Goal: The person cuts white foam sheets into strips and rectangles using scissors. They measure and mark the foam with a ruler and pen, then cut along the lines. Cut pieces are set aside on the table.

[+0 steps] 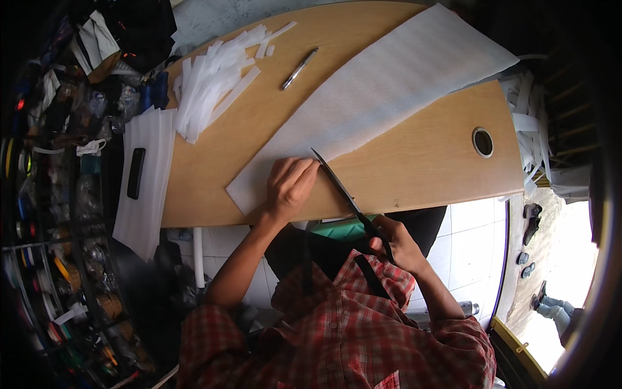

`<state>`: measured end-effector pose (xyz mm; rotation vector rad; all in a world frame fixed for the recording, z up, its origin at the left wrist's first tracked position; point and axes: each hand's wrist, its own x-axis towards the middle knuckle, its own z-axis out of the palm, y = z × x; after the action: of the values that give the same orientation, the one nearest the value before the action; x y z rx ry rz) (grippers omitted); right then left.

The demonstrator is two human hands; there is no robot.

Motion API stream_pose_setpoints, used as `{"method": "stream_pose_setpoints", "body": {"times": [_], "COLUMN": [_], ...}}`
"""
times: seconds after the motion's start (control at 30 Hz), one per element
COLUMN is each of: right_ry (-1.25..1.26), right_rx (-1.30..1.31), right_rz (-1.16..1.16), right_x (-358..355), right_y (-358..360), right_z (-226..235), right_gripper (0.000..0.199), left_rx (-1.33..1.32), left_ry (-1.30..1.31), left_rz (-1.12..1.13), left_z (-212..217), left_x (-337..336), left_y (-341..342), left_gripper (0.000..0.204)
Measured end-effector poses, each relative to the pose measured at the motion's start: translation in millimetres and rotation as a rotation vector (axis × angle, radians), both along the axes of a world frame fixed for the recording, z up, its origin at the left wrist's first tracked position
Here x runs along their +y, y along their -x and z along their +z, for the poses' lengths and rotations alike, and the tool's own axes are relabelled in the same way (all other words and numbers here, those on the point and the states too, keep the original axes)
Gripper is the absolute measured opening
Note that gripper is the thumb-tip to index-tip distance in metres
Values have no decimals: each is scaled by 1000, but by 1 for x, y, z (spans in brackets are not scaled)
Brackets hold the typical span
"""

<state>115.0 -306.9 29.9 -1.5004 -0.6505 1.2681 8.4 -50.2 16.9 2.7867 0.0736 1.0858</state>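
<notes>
A long sheet of thin white foam (382, 91) runs slantwise across the table, from the near edge to the far right. My left hand (293, 188) is closed on the sheet's near right edge, fingers pinched together. In my right hand (398, 245) is a pair of long dark scissors (340, 188), gripped by the handles. Their blades point up and left, over the table's front edge, with the tips close beside my left fingers. Whether the blades touch the foam I cannot tell.
A pile of cut white foam strips (217, 84) lies at the far left, with a pen (300, 69) to its right. A black phone (136, 173) rests on stacked foam sheets (155, 146) at the left edge. A round cable hole (483, 142) pierces the table (427, 162). Crowded shelves (65, 259) stand left.
</notes>
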Motion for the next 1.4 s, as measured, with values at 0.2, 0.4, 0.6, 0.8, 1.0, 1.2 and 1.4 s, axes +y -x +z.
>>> {"method": "stream_pose_setpoints", "body": {"times": [0.2, 0.4, 0.6, 0.8, 1.0, 1.2, 1.4], "right_ry": [33, 38, -17, -69, -46, 20, 28], "right_rx": [6, -2, 24, -66, -121, -100, -189], "right_rz": [29, 31, -11, -36, -15, 15, 25], "right_x": [-3, -4, -1, 1, 5, 4, 3], "right_y": [-3, -3, 0, 4, 0, -4, -3], "right_z": [-2, -4, -3, -7, 4, 1, -2], "right_gripper": [82, 81, 77, 73, 69, 66, 67], "left_rx": [7, 6, -2, 17, 11, -2, 119], "left_ry": [-1, 10, -2, 28, 39, 40, 107], "left_rz": [10, -4, -29, -26, 3, -21, 93], "left_z": [-1, -2, -3, -2, 1, 2, 12], "left_x": [-1, -1, 0, -2, -4, -14, -14], "left_y": [1, 1, 0, 2, 5, 8, 12], "left_gripper": [17, 17, 16, 17, 17, 16, 29]}}
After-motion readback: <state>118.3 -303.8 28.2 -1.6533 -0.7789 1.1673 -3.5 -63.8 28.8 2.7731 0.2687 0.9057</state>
